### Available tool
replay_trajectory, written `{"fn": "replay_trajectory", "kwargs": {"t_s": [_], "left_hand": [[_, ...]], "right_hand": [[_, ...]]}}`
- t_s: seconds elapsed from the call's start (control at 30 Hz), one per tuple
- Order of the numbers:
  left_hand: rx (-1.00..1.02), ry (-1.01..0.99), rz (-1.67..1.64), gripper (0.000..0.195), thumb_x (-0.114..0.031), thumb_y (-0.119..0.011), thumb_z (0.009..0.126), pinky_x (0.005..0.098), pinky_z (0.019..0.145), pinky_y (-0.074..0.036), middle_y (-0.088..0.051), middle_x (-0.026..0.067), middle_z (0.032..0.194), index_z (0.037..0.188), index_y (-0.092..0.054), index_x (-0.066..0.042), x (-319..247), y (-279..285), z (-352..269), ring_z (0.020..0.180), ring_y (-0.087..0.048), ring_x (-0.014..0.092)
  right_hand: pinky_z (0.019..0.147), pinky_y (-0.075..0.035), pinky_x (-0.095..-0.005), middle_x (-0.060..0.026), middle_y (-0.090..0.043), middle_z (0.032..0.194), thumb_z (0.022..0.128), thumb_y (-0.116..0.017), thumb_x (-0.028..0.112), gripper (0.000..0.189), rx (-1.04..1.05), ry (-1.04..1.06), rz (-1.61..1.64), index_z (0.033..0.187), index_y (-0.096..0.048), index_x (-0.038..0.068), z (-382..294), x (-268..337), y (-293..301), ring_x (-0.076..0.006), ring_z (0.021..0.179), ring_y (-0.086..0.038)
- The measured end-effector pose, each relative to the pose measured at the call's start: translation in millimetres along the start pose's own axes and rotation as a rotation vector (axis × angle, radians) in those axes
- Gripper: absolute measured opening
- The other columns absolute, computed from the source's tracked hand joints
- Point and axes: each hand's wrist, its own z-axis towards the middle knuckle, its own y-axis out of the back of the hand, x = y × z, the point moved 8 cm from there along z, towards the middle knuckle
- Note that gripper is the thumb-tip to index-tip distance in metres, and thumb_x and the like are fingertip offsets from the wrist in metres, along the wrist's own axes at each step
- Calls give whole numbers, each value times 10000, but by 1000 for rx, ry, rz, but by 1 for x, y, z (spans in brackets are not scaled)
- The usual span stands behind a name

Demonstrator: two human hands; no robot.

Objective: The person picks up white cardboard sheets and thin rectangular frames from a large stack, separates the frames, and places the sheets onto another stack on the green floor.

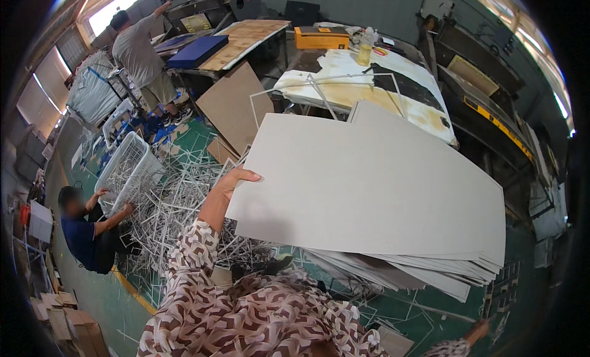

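A large pale paperboard sheet lies in front of me on top of a fanned, uneven stack of similar sheets. At its left edge, my left hand grips it with the thumb on top and the fingers hidden underneath. Low at the right, away from the stack, is my right hand, small and partly blurred. The end of a thin pale strip reaches close to it; whether the hand holds the strip is unclear. Behind the sheet, a thin rectangular frame of board stands upright.
Offcut strips cover the floor at left, where a crouching person handles a white plastic basket. Another person stands by a wooden-topped table. Beyond the stack, a stained table bears a bottle and an orange box.
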Motion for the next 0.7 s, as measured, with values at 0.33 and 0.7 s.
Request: {"fn": "replay_trajectory", "kwargs": {"t_s": [0.33,0.7], "left_hand": [[39,4,9,516,6,-616,727,431,769,-573,-618,246,1044,1213,-473,102,4,-4,12,857,-674,322],[42,53,-22,539,-22,-626,737,427,774,-570,-609,254,1048,1229,-450,107,6,-10,1,876,-669,326]], "right_hand": [[627,-455,-341,-78,-549,746,877,-585,206,173,498,-6,-66,869,-600,34,-319,-63,-39,-196,684,-529],[642,-468,-332,-89,-569,773,883,-622,266,238,1501,314,587,946,-579,40,-600,151,-44,-194,690,-536]]}}
